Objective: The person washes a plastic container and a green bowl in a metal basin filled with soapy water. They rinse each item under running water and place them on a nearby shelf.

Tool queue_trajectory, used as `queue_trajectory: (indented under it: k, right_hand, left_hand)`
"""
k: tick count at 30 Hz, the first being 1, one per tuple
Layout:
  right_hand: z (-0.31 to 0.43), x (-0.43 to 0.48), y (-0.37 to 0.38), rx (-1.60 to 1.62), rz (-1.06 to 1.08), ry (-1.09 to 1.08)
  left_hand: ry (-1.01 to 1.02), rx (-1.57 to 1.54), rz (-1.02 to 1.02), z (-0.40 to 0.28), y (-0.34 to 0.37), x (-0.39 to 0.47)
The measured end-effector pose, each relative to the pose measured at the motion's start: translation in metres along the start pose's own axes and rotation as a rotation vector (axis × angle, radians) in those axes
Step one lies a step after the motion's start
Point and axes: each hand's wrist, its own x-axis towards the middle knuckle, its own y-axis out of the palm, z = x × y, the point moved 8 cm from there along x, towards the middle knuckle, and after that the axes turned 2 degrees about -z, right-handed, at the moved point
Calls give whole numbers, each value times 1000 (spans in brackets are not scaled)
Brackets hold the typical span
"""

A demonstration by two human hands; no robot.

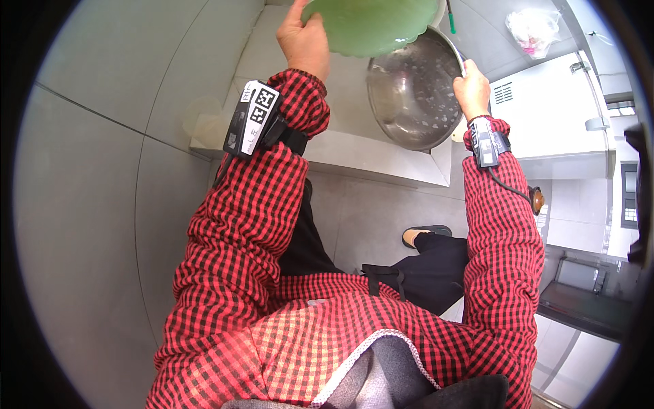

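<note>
My left hand grips the edge of a green plastic basin with a wavy rim, at the top of the view. The upper part of this basin runs out of the picture. Just below and to its right is a large stainless steel bowl, tipped on its side with its shiny inside facing me. Whitish spots or droplets dot that inner surface. My right hand holds the steel bowl by its right rim. The two vessels overlap in view near the bowl's top; whether they touch I cannot tell.
Below the bowl runs a low tiled ledge. A tiled wall rises on the left, with a pale translucent container near it. On the right are a white cabinet panel, a plastic bag and a green-tipped rod.
</note>
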Motion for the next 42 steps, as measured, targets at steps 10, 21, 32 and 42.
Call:
queue_trajectory:
  k: [10,21,32,42]
  right_hand:
    - [20,6,-17,-109,-42,-216]
    - [-21,14,-20,-24,-87,-120]
    - [-172,42,-42,891,-561,536]
    - [-180,4,-25,1605,-511,975]
  left_hand:
    - [-23,-81,-43,-1,-5,2]
    - [361,604,362,-26,23,-12]
    - [-738,624,838,67,32,-61]
    - [-1308,261,639,167,48,-211]
